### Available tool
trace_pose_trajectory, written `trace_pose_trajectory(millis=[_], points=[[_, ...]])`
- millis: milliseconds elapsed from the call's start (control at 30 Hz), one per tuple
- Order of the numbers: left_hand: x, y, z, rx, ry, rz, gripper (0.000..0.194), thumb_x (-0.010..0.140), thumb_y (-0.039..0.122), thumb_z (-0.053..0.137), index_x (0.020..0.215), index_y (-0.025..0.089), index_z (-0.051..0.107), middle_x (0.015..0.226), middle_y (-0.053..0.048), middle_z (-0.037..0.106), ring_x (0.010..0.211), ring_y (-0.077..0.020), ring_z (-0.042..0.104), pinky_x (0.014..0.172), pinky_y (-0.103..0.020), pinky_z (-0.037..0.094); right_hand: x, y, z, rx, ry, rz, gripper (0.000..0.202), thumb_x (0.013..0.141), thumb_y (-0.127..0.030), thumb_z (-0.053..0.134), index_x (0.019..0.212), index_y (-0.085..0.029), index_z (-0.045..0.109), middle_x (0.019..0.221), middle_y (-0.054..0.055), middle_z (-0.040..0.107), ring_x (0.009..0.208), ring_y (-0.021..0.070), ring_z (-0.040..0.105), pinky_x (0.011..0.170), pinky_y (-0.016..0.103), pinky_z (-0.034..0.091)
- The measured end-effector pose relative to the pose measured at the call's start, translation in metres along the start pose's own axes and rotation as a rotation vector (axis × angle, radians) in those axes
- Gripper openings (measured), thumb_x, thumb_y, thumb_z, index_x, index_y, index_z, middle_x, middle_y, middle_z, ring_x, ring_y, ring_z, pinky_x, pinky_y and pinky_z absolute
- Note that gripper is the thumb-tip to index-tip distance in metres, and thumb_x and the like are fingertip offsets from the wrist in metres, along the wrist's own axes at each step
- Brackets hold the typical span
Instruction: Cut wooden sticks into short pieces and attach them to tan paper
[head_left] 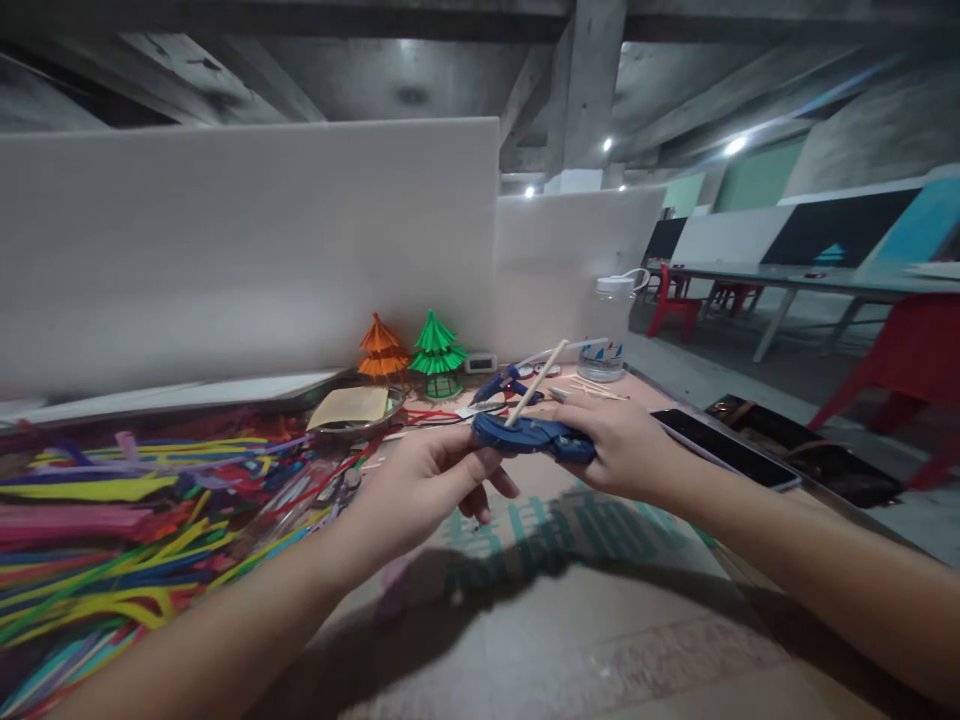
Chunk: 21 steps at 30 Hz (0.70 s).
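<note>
Just past the phone (724, 450), the table (555, 650) ends. Left of the phone, the right hand (619, 438) grips a sideways blue tool (517, 434), the left hand (439, 478) pinching its end; a stick (538, 382) leans up rightward.

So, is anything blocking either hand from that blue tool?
Nothing visible is. The right hand is closed around one end of the blue tool, and the left hand is right at the other end. A pale stick slants up from the tool, but it blocks neither hand.
</note>
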<state>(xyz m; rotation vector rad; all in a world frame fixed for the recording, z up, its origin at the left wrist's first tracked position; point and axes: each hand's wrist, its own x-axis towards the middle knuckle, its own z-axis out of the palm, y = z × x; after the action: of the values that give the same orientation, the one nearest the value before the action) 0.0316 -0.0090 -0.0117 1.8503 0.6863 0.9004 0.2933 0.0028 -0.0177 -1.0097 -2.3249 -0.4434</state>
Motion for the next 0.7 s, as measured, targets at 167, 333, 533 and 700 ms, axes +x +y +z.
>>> trace_pose_trajectory(millis=[167, 333, 533, 700], points=[[0.004, 0.000, 0.000, -0.119, 0.002, -0.077, 0.050, 0.084, 0.061, 0.073, 0.097, 0.013, 0.068, 0.083, -0.009, 0.078, 0.055, -0.0129, 0.068, 0.053, -0.026, 0.055, 0.000, -0.003, 0.000, 0.103, -0.029, 0.053, 0.037, 0.085, -0.024, 0.067, 0.121, -0.030, 0.071, 0.114, 0.005, 0.077, 0.101, 0.0239, 0.072, 0.085, 0.037, 0.057], [0.005, 0.000, 0.001, -0.176, 0.022, -0.113, 0.051, 0.078, 0.060, 0.079, 0.095, 0.013, 0.068, 0.086, -0.011, 0.080, 0.059, -0.0153, 0.072, 0.057, -0.028, 0.055, 0.002, -0.006, -0.002, 0.133, -0.025, 0.042, 0.037, 0.087, -0.025, 0.067, 0.124, -0.032, 0.070, 0.114, 0.003, 0.078, 0.100, 0.0233, 0.073, 0.086, 0.036, 0.058], [0.005, -0.001, 0.000, -0.150, -0.006, -0.109, 0.043, 0.085, 0.053, 0.076, 0.097, 0.013, 0.065, 0.082, -0.008, 0.078, 0.060, -0.0135, 0.070, 0.057, -0.025, 0.053, 0.002, -0.007, -0.004, 0.120, -0.020, 0.050, 0.039, 0.086, -0.023, 0.069, 0.123, -0.033, 0.071, 0.113, 0.002, 0.078, 0.099, 0.0236, 0.074, 0.084, 0.036, 0.058], [0.007, -0.001, -0.013, -0.080, -0.083, -0.083, 0.030, 0.086, 0.036, 0.077, 0.097, 0.015, 0.059, 0.081, -0.002, 0.070, 0.065, -0.0136, 0.070, 0.056, -0.023, 0.055, 0.002, -0.006, -0.007, 0.140, -0.044, 0.056, 0.040, 0.083, -0.019, 0.068, 0.121, -0.033, 0.072, 0.112, 0.001, 0.079, 0.099, 0.0232, 0.074, 0.084, 0.036, 0.058]])
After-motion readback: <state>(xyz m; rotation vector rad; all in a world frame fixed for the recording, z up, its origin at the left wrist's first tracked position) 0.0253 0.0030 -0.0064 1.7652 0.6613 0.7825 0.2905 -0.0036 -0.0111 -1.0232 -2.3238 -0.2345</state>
